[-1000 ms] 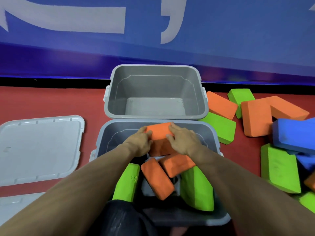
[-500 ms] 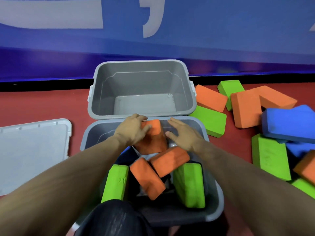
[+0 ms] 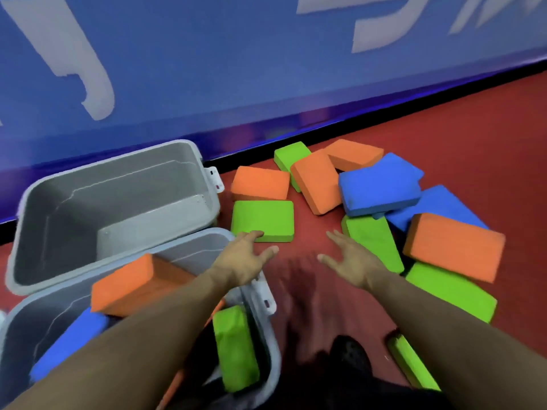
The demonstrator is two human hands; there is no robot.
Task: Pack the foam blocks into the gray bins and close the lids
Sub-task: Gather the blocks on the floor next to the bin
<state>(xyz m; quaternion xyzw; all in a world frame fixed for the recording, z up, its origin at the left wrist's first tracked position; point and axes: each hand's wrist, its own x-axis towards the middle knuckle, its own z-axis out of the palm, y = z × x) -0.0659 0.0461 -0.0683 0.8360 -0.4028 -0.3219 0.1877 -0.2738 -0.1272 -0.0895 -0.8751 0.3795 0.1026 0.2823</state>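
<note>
Two gray bins stand at the left. The near bin [image 3: 268,344] holds an orange block [image 3: 124,284], a blue block [image 3: 69,341] and a green block [image 3: 235,347]. The far bin [image 3: 118,202] has nothing in it. Loose foam blocks lie on the red floor at the right, among them a flat green block [image 3: 263,220], an orange block [image 3: 260,183] and a blue block [image 3: 380,184]. My left hand [image 3: 244,257] stretches out with straight fingers, its fingertips at the flat green block's near edge. My right hand [image 3: 350,257] is open above the floor beside another green block [image 3: 371,241].
A blue wall [image 3: 266,69] with white lettering runs behind the bins and the pile. More blocks lie at the right: a large orange one [image 3: 454,245] and green ones [image 3: 450,290]. A dark shoe [image 3: 350,355] shows at the bottom.
Both hands have let go of the orange block in the near bin and swung right toward the loose pile. The view has turned right; the lids are out of view.
</note>
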